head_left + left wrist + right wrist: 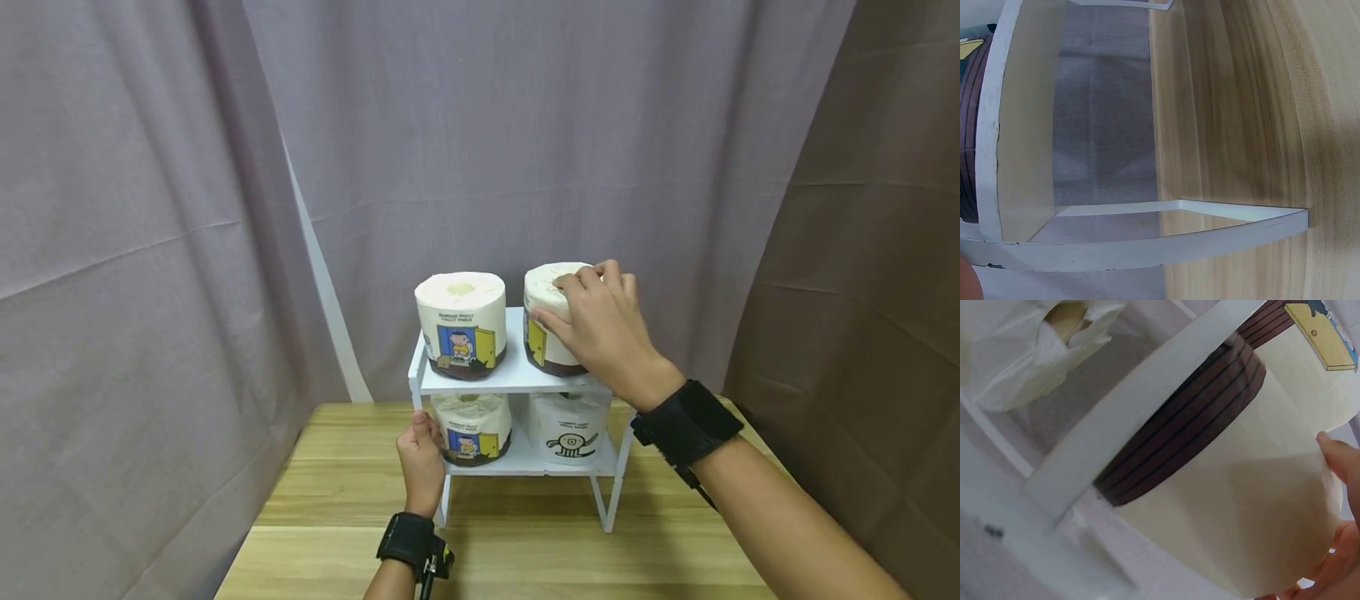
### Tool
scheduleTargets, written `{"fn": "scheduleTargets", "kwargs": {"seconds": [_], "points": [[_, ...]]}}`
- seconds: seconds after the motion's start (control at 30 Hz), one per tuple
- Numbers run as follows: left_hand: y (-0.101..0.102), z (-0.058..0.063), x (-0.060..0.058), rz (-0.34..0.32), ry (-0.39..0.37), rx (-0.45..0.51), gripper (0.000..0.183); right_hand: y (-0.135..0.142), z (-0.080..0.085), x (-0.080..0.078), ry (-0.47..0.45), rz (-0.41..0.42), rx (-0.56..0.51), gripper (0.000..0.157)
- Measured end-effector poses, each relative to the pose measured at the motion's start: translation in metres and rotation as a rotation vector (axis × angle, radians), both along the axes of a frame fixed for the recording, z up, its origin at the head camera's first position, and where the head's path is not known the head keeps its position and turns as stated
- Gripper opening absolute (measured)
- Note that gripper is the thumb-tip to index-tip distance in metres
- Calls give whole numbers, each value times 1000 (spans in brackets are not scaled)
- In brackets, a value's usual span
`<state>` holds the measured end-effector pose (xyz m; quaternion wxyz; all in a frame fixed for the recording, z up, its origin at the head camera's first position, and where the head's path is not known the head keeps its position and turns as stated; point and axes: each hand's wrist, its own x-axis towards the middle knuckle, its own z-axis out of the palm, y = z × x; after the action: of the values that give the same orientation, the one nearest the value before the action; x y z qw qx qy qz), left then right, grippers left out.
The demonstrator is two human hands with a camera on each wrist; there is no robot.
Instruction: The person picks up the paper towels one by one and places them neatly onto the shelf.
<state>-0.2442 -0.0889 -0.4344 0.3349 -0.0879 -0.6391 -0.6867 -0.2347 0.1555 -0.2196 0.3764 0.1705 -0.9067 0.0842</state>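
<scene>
A white two-tier shelf (517, 383) stands on the wooden table, holding wrapped toilet paper rolls. My right hand (606, 321) grips the toilet paper roll (557, 354) at the upper tier's right, thumb on its near side and fingers over its top. In the right wrist view this roll's striped brown base (1191, 419) sits at the shelf edge. Around the shelf's left upright curls my left hand (422, 458); only a bit of a finger (967, 281) shows in the left wrist view. Left on the upper tier is another printed roll (459, 337), standing upright.
On the lower tier stand a printed roll (472, 433) at left and a white roll with a striped cartoon figure (572, 435) at right. The wooden table (330, 492) extends around the shelf legs. Grey curtains (465, 125) hang behind and at the sides.
</scene>
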Motion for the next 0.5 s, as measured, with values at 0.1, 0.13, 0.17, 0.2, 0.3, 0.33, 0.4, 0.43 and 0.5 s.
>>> {"fn": "scheduleTargets", "kwargs": {"seconds": [0.1, 0.13, 0.17, 0.2, 0.3, 0.33, 0.4, 0.43, 0.5], "points": [[2, 7, 6, 1, 12, -7, 51, 8, 2, 0, 30, 31, -18, 64], [3, 9, 7, 1, 17, -11, 51, 11, 4, 0, 42, 43, -18, 66], [3, 10, 8, -1, 17, -10, 51, 14, 5, -1, 56, 55, -12, 68], [4, 10, 8, -2, 16, -11, 51, 18, 6, -1, 65, 71, -5, 71], [3, 11, 7, 5, 11, -3, 51, 30, 10, -3, 39, 136, 16, 70], [3, 11, 7, 8, 9, 2, 51, 33, 11, -4, 14, 163, 19, 68], [3, 11, 8, 16, 6, 7, 51, 41, 11, -5, -48, 216, 21, 64], [3, 11, 8, 17, 6, 8, 51, 44, 11, -5, -76, 238, 25, 63], [3, 10, 8, 16, 3, 3, 51, 51, 11, -6, -122, 271, 40, 63]]}}
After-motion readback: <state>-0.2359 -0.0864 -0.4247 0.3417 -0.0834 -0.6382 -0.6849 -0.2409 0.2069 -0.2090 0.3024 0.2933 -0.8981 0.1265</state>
